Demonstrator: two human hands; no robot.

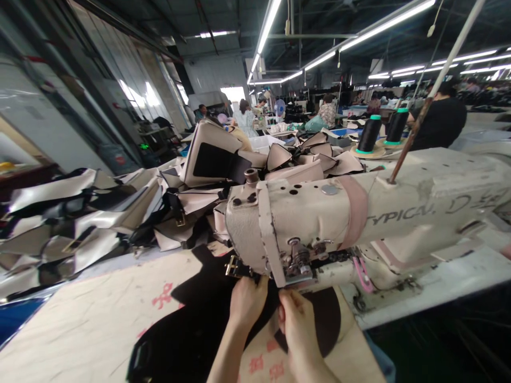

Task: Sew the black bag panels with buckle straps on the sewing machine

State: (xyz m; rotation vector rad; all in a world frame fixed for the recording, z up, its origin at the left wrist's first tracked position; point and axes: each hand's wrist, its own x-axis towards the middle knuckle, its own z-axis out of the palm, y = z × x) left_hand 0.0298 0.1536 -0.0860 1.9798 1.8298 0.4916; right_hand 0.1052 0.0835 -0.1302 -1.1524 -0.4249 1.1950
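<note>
A cream sewing machine (311, 213) stands in front of me, its needle area hidden behind the head's lower end. Under that end lies a black fabric piece (203, 314), spread left over the table board. My left hand (248, 300) is closed at the machine's near side, gripping the black piece close to a strap with a brass buckle (232, 267). Beside it, my right hand (296, 319) pinches the edge of the black material, its thumb and finger together. A rounded dark brown flap (329, 319) shows to the right of this hand.
Cream and black sewn pieces (91, 213) are heaped behind and left of the machine. Black thread cones (369, 134) stand behind it, near a slanting metal rod (419, 122). Pink scissors-like snips (362, 275) rest against the machine. Several people sit farther back.
</note>
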